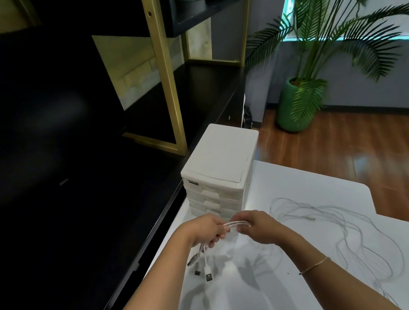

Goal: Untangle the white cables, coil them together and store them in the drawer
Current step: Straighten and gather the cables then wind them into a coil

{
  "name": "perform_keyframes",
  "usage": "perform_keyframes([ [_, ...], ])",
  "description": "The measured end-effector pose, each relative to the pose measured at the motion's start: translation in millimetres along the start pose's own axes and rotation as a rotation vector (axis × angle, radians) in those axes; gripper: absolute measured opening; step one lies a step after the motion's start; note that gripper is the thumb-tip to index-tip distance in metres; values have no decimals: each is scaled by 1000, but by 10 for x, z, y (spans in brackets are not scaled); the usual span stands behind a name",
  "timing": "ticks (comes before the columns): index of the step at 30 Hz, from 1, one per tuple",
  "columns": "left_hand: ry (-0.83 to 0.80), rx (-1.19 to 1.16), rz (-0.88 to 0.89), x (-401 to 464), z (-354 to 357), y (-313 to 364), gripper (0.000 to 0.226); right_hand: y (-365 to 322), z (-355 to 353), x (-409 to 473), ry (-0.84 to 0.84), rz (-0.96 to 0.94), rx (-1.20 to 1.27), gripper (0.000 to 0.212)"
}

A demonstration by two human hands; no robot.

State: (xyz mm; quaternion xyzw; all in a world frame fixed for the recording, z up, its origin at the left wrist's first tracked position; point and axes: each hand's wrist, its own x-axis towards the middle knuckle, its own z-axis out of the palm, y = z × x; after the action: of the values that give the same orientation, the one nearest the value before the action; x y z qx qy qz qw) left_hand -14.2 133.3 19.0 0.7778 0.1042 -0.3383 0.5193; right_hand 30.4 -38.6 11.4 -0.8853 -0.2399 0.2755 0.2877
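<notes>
Several white cables [341, 220] lie in loose loops across the right side of the white table [296, 185]. My left hand [206, 229] grips a bundle of them near one end, and their USB plugs [202, 268] dangle below my fist. My right hand [255, 224] pinches the same bundle a short way along, just right of the left hand. A short stretch of cable bridges the two hands. A white plastic drawer unit [219, 158] with several shut drawers stands on the table just behind my hands.
A black shelf unit with a gold frame [168, 85] fills the left and back. A potted palm in a green pot [294, 106] stands on the wooden floor at the right. The table's far right edge runs near the cable loops.
</notes>
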Motion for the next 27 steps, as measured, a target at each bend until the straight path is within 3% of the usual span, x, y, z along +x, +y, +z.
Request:
perform_keyframes([
  [5,-22,-150,63,-116,6,77,16,-113,-39,7,21,-12,262,23],
  [10,-25,-244,0,-214,-82,-7,23,-51,-40,-44,75,61,434,11],
  [17,-54,-328,-59,-290,-114,-83,31,-132,6,-50,57,85,382,10],
  [23,-64,-323,-77,-310,-89,-52,25,-302,60,-34,-112,21,233,15],
  [27,26,-322,-49,-332,-79,-48,27,-292,105,-27,-59,19,241,17],
])
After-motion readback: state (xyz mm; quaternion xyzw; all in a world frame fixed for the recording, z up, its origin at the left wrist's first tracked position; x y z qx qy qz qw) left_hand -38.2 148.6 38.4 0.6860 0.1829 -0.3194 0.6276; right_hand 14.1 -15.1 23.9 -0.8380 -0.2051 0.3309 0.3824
